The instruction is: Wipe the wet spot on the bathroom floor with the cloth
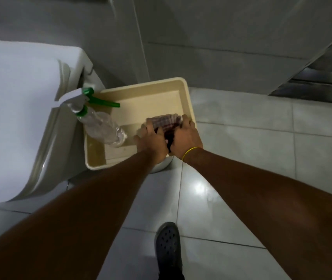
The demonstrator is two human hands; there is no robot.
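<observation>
A checked red-and-white cloth is bunched up inside a beige plastic tub on the tiled floor. My left hand and my right hand both grip the cloth over the tub's right front corner. A yellow band circles my right wrist. A wet, shiny patch glints on the floor tiles in front of the tub, between my forearms.
A clear spray bottle with a green-and-white trigger head lies in the tub's left side. A white toilet with its lid down stands at the left, touching the tub. My dark perforated shoe is below. A metal threshold lies at the right rear.
</observation>
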